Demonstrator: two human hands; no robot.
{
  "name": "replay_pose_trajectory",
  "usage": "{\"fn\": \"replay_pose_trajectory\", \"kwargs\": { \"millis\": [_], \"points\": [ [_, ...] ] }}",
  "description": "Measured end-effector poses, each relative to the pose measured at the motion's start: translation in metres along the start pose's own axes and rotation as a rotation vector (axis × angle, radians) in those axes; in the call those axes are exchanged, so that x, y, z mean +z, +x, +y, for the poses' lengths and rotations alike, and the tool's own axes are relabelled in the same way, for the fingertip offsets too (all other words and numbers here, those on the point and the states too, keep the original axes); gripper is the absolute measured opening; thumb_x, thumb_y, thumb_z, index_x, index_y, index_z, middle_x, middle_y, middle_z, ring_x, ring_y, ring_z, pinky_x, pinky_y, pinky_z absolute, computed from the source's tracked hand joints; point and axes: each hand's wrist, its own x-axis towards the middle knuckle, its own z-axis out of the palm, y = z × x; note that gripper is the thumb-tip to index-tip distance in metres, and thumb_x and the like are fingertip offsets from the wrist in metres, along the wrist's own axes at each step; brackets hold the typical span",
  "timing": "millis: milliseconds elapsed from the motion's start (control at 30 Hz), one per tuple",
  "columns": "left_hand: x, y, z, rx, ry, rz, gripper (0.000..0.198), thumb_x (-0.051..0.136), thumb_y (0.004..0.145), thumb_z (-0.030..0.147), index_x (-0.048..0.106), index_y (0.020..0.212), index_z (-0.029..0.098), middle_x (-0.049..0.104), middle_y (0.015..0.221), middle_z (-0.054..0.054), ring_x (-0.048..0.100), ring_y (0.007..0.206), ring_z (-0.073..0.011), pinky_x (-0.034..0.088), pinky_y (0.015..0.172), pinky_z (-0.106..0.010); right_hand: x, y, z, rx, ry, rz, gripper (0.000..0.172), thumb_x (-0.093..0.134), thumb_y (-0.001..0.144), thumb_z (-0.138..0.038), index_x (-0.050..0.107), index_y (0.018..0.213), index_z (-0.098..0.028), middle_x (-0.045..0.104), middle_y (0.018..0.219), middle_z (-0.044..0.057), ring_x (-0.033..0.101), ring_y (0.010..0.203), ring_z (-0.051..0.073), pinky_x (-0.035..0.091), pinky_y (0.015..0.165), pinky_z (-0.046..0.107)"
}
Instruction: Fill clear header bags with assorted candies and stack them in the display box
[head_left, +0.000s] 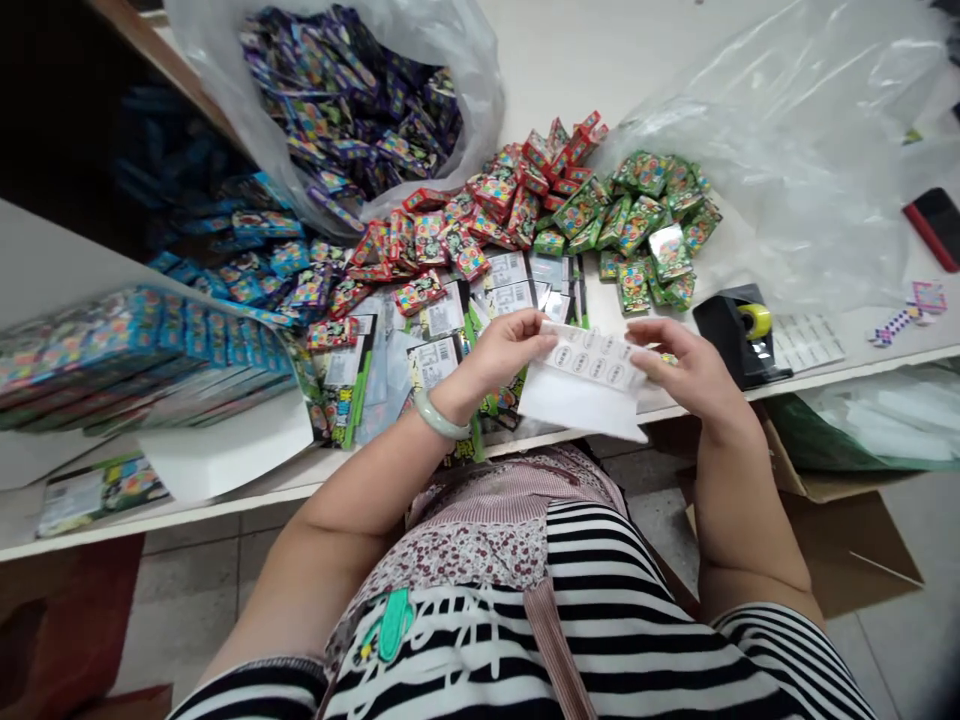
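Note:
A white sheet of stickers [589, 356] with rows of oval printed labels is above the table's front edge, its blank lower part hanging down. My left hand [508, 352], with a pale green bangle on the wrist, pinches the sheet's left end between thumb and fingers. At the right end, the thumb and fingers of my right hand [694, 368] close on the sheet's edge; whether a single sticker is between them is too small to see. Beneath and left of the hands lie flat printed packets [433, 362] with barcodes and green edges.
Small red boxes [495, 190] and green boxes [643, 215] are heaped behind my hands. A plastic bag [480, 90] holds purple packs. Blue packs [259, 225] lie at left, near stacked boxes [150, 340]. A black tape dispenser [739, 335] stands right; an open carton [840, 545] is below.

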Motion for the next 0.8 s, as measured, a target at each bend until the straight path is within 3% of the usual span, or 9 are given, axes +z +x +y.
{"fn": "replay_pose_trajectory", "kwargs": {
  "millis": [100,233,300,467,567,633,800],
  "points": [
    [-0.006,0.014,-0.007,-0.022,0.009,0.038,0.024,0.076,0.071,0.030,0.059,0.082,0.016,0.064,0.073,0.002,0.057,0.067,-0.0112,0.045,0.064,-0.022,-0.011,-0.006,0.038,0.014,-0.138,0.121,0.033,0.062,0.085,-0.044,0.066,0.110,-0.023,0.072,0.112,0.009,0.066,0.104,0.026,0.051,0.093,0.044],
    [-0.008,0.028,-0.016,-0.066,-0.005,0.047,0.025,0.075,0.070,0.027,0.057,0.084,0.016,0.064,0.074,0.002,0.059,0.066,-0.0118,0.046,0.065,-0.023,-0.004,-0.014,0.073,-0.034,-0.442,-0.048,0.038,0.071,0.075,-0.029,0.066,0.112,-0.021,0.066,0.127,0.013,0.055,0.123,0.034,0.044,0.105,0.053],
    [-0.006,0.033,-0.018,-0.089,-0.014,0.051,0.025,0.073,0.069,0.023,0.057,0.086,0.016,0.065,0.073,0.003,0.059,0.064,-0.0116,0.046,0.065,-0.023,0.005,-0.015,0.080,-0.033,-0.525,-0.048,0.035,0.065,0.078,-0.022,0.066,0.113,-0.020,0.064,0.132,0.014,0.054,0.124,0.035,0.044,0.104,0.053],
    [0.005,0.044,-0.018,-0.142,0.006,0.068,0.023,0.066,0.069,0.016,0.053,0.088,0.017,0.064,0.068,0.005,0.059,0.061,-0.0110,0.044,0.062,-0.021,0.003,-0.019,0.080,0.006,-0.589,0.034,0.033,0.059,0.081,-0.019,0.065,0.113,-0.017,0.069,0.115,0.016,0.059,0.110,0.035,0.047,0.097,0.052],
    [0.015,0.050,-0.019,-0.140,0.046,0.040,0.024,0.065,0.070,0.014,0.052,0.089,0.017,0.063,0.066,0.005,0.056,0.058,-0.0100,0.041,0.059,-0.020,-0.015,-0.028,0.070,-0.019,-0.542,0.272,0.034,0.062,0.084,-0.027,0.062,0.117,-0.018,0.068,0.118,0.016,0.061,0.110,0.034,0.046,0.099,0.052],
    [0.026,0.056,-0.022,-0.121,0.080,-0.001,0.024,0.065,0.069,0.012,0.052,0.088,0.018,0.061,0.064,0.006,0.054,0.056,-0.0094,0.038,0.057,-0.019,-0.024,-0.034,0.061,-0.100,-0.480,0.358,0.037,0.064,0.086,-0.032,0.060,0.121,-0.021,0.066,0.126,0.014,0.059,0.118,0.033,0.044,0.103,0.052],
    [0.064,0.075,-0.037,-0.077,0.230,-0.095,0.018,0.062,0.074,0.009,0.052,0.086,0.018,0.055,0.062,0.007,0.051,0.055,-0.0100,0.035,0.055,-0.020,-0.022,-0.035,0.052,-0.223,-0.414,0.064,0.026,0.066,0.085,-0.027,0.066,0.110,-0.024,0.066,0.126,0.013,0.060,0.121,0.031,0.045,0.106,0.050]
  ]
}}
